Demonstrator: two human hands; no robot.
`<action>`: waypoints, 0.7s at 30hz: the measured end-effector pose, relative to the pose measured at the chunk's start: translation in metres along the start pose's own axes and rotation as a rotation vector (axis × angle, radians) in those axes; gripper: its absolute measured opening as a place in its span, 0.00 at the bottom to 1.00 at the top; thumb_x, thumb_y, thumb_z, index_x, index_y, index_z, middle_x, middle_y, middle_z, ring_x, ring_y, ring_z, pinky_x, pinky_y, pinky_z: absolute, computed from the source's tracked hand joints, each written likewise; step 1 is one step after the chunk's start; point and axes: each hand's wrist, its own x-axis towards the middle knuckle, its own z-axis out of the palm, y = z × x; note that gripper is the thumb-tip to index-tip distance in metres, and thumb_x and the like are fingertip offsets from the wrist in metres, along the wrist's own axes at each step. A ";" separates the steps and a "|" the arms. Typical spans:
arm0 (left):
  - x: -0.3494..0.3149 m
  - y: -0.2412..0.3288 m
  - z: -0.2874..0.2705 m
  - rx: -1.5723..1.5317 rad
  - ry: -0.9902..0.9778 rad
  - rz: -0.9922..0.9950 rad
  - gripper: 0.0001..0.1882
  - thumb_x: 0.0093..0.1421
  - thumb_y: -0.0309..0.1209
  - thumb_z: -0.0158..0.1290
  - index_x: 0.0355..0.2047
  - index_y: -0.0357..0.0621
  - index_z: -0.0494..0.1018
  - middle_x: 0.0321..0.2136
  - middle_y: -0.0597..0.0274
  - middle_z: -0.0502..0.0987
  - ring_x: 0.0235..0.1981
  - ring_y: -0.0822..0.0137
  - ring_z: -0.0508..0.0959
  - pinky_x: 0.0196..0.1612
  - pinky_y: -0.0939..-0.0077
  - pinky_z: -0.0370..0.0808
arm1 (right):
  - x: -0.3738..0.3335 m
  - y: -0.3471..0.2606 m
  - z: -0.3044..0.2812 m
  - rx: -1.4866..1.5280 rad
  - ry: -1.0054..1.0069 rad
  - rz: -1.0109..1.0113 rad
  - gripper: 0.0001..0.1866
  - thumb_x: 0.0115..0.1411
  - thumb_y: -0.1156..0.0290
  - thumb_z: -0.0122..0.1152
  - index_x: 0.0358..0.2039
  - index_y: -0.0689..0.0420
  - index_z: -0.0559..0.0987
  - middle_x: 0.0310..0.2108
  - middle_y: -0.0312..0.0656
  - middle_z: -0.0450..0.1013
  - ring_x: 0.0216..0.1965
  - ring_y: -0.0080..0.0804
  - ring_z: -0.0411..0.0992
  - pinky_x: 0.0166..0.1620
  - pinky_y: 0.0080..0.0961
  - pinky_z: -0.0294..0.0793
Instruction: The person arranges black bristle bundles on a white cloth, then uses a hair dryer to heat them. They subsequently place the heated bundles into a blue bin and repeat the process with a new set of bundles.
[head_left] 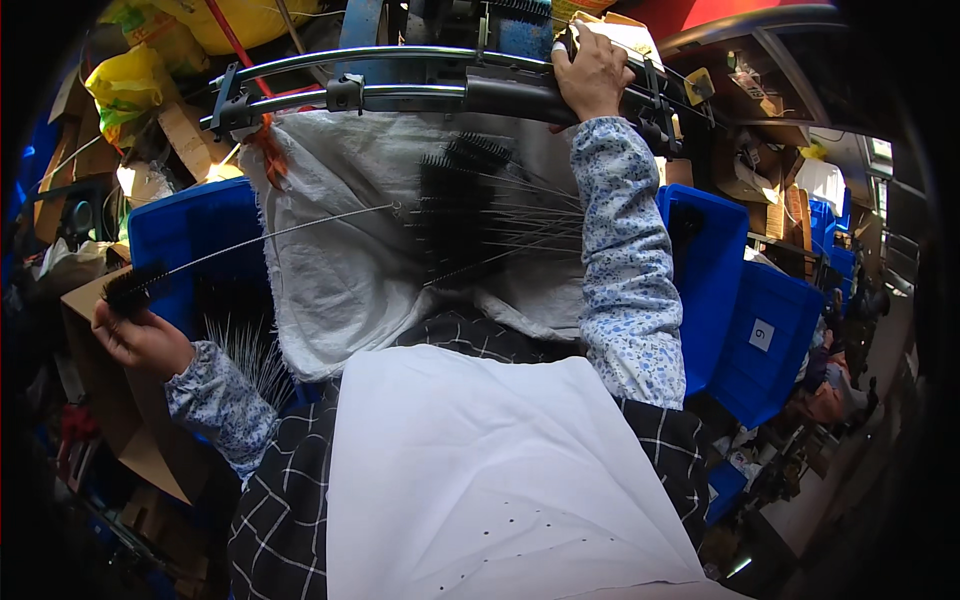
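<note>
At the far left, my left hand (145,340) is closed on a wire-handled brush, near its black bristle head (138,288). The brush's thin twisted-wire handle (270,236) slants up to the right and ends in a small loop. My right hand (594,78) grips a dark carriage at the right part of a machine's metal rails (410,97), its fingers bent over the top. Several more black-bristled brushes (458,200) lie on a white cloth (335,270) between my arms, their wire ends pointing right under my right forearm.
A blue bin (165,240) at the left holds more wire brushes, and an open cardboard box (135,400) stands beside it. Blue bins (765,340) stand at the right. A red rod (238,45) slants behind the rails, with a yellow bag (130,85) to its left.
</note>
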 end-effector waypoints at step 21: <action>0.003 0.017 0.002 1.048 -0.081 0.926 0.14 0.50 0.18 0.48 0.39 0.32 0.65 0.34 0.55 0.67 0.36 0.67 0.71 0.38 0.78 0.71 | 0.008 -0.072 -0.005 0.259 -0.002 0.054 0.18 0.48 0.69 0.47 0.41 0.60 0.69 0.34 0.43 0.68 0.36 0.38 0.67 0.36 0.40 0.64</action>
